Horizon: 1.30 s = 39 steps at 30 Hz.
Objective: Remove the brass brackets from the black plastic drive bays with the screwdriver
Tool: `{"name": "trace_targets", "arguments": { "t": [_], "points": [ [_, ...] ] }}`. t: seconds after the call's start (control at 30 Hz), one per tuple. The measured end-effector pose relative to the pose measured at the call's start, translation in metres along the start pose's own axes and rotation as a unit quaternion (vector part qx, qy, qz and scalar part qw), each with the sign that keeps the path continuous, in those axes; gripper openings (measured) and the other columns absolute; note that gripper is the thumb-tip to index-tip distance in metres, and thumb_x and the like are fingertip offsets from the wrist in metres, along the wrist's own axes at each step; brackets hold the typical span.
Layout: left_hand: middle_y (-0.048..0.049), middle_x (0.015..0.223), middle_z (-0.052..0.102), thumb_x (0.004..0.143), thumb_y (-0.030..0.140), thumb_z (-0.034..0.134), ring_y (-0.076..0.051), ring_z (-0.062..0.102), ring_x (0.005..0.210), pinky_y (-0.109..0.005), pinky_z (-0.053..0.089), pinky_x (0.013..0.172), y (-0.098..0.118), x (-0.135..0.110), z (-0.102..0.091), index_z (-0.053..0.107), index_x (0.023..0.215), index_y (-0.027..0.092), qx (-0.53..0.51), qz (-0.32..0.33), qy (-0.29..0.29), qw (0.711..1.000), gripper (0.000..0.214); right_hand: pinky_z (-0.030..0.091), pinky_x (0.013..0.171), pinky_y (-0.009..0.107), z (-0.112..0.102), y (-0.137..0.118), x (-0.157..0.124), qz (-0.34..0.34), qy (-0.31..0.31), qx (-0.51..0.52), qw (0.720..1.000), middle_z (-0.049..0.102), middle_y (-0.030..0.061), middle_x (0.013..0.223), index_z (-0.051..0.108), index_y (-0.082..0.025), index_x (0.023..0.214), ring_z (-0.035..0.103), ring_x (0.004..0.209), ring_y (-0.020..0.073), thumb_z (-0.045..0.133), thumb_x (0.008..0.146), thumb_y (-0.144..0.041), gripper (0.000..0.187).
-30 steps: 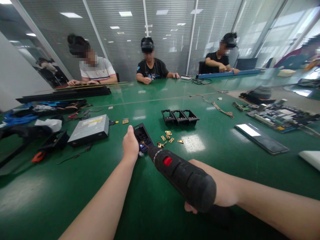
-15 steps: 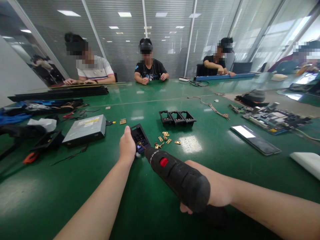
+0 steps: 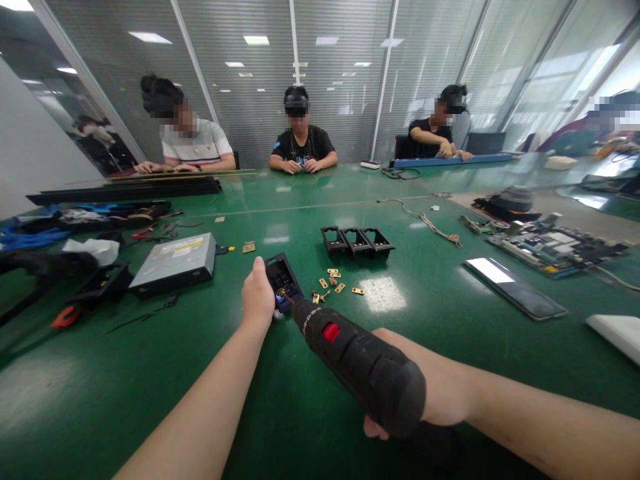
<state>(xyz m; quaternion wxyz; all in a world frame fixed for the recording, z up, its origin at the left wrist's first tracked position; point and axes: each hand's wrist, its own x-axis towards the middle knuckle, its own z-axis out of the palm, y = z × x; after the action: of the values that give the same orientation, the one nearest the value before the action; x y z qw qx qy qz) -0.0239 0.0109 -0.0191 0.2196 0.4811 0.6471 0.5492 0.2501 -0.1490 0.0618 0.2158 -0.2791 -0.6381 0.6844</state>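
over the green surface (image 3: 300,400) | left grip (image 3: 257,297) clasps black housing (image 3: 283,277) | right grip (image 3: 443,383) wraps power driver (image 3: 363,367) | bit (image 3: 291,299) still inside; work seems unbroken

Right hand (image 3: 439,380) partly behind drill (image 3: 363,367); white slab (image 3: 620,335) cut off.

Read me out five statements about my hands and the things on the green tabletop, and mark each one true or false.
1. The left hand holds a rectangular black plastic housing. True.
2. The black power driver with a red switch is in the left hand. False: the right hand grips it.
3. The driver points toward the housing. True.
4. Small gold-coloured metal plates form one neat stack. False: they lie scattered on the glossy green table.
5. In the picture, three black plastic frames stand right of the silver, box-shaped disc drive. True.
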Motion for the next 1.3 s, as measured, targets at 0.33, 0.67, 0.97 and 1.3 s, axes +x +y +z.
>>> {"name": "trace_targets", "arguments": {
  "t": [0.33,0.67,0.97,1.3],
  "points": [
    [-0.0116,0.078,0.071,0.094,0.087,0.031,-0.03,0.065,0.079,-0.042,0.047,0.079,0.01,-0.006,-0.002,0.06,0.068,0.023,0.01,-0.034,0.006,0.999,0.075,0.048,0.054,0.022,0.003,0.005,-0.002,0.002,0.026,0.001,1.0,0.07,-0.0001,0.069,0.066,-0.016,0.075,0.064,0.063,0.0138,0.1,0.065,-0.044,0.046],
    [-0.0118,0.077,0.07,0.097,0.084,0.029,-0.029,0.066,0.081,-0.041,0.05,0.082,0.009,-0.005,-0.001,0.063,0.071,0.023,0.004,-0.029,-0.005,1.0,0.074,0.047,0.054,0.022,0.001,0.004,-0.002,-0.002,0.026,-0.02,0.999,0.071,-0.0001,0.072,0.067,-0.016,0.076,0.062,0.063,0.0131,0.098,0.068,-0.036,0.038],
    [-0.012,0.081,0.071,0.096,0.084,0.03,-0.029,0.066,0.082,-0.04,0.05,0.08,0.007,-0.003,-0.001,0.067,0.076,0.022,-0.007,-0.04,-0.01,0.999,0.074,0.051,0.056,0.023,0.002,0.002,-0.002,-0.02,0.013,-0.021,0.999,0.069,0.0001,0.07,0.068,-0.015,0.069,0.065,0.066,0.0146,0.098,0.068,-0.04,0.039],
    [-0.0136,0.081,0.073,0.094,0.089,0.029,-0.031,0.067,0.081,-0.042,0.048,0.081,0.01,-0.004,-0.003,0.066,0.074,0.021,0.024,-0.034,0.005,0.999,0.08,0.051,0.057,0.024,0.002,0.005,-0.003,-0.007,0.008,-0.005,1.0,0.07,0.0013,0.071,0.067,-0.016,0.073,0.067,0.066,0.0161,0.098,0.068,-0.036,0.038]
  ]
}}
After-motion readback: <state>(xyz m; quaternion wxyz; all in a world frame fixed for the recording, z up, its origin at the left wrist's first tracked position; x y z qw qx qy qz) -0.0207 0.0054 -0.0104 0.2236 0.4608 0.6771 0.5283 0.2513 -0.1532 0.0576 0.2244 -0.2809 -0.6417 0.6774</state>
